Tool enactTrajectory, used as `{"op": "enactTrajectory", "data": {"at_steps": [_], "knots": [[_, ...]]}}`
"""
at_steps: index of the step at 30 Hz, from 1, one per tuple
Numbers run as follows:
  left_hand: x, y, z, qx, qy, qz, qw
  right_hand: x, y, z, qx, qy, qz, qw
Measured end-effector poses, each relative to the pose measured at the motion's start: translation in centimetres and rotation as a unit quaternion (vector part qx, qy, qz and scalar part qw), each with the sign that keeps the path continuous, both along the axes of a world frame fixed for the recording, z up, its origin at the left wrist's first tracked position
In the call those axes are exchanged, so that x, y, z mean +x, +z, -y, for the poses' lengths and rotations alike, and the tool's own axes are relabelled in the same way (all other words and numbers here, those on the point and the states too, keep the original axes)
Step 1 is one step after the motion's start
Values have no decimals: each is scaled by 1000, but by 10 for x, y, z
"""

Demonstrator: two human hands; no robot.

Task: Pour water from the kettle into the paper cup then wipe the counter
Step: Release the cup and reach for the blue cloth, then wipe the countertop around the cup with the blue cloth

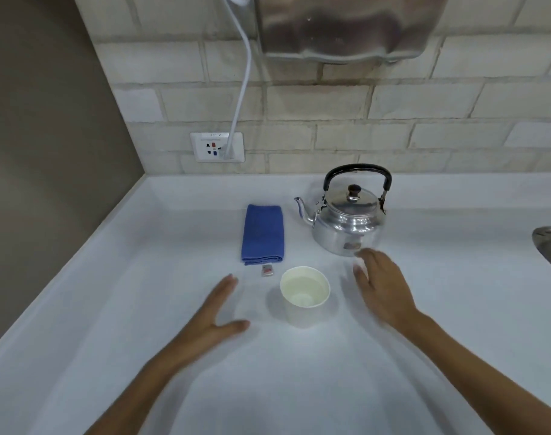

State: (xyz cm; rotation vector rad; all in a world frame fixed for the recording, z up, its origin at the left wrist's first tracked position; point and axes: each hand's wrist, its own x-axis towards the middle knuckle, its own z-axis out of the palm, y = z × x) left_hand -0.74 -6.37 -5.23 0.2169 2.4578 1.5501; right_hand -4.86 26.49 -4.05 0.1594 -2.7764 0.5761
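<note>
A white paper cup (pixel 305 298) stands on the white counter (pixel 142 309) with water in it. Behind it to the right sits a shiny steel kettle (pixel 346 224) with a black handle, its spout pointing left. A folded blue cloth (pixel 263 234) lies left of the kettle, a small tag at its near end. My left hand (pixel 216 312) hovers open to the left of the cup, thumb toward it. My right hand (pixel 382 287) is open and blurred, just right of the cup and in front of the kettle's base. Neither hand holds anything.
A wall socket (pixel 217 147) with a white cable plugged in sits on the brick wall behind. A metal appliance (pixel 346 26) hangs above. The rim of a steel sink (pixel 550 246) shows at the right edge. A brown wall bounds the counter on the left.
</note>
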Motion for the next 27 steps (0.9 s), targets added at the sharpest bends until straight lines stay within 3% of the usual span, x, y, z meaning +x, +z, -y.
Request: {"op": "enactTrajectory", "data": {"at_steps": [2,4,10,15,22,27], "knots": [[-19,9,10,-23,46,-19,998,15,-26,2,41,-32,98,994],[-45,16,6,-70,63,-44,995,20,-41,5,76,-48,130,987],[-130,16,-41,-218,46,-98,970,21,-44,7,89,-60,127,986],[-185,7,-77,-379,2,-116,918,22,-42,9,80,-61,121,988],[-223,-20,-90,-409,51,-88,907,19,-46,10,79,-71,110,988],[-213,-23,-106,-422,-43,-134,896,19,-42,9,87,-69,104,988]]}}
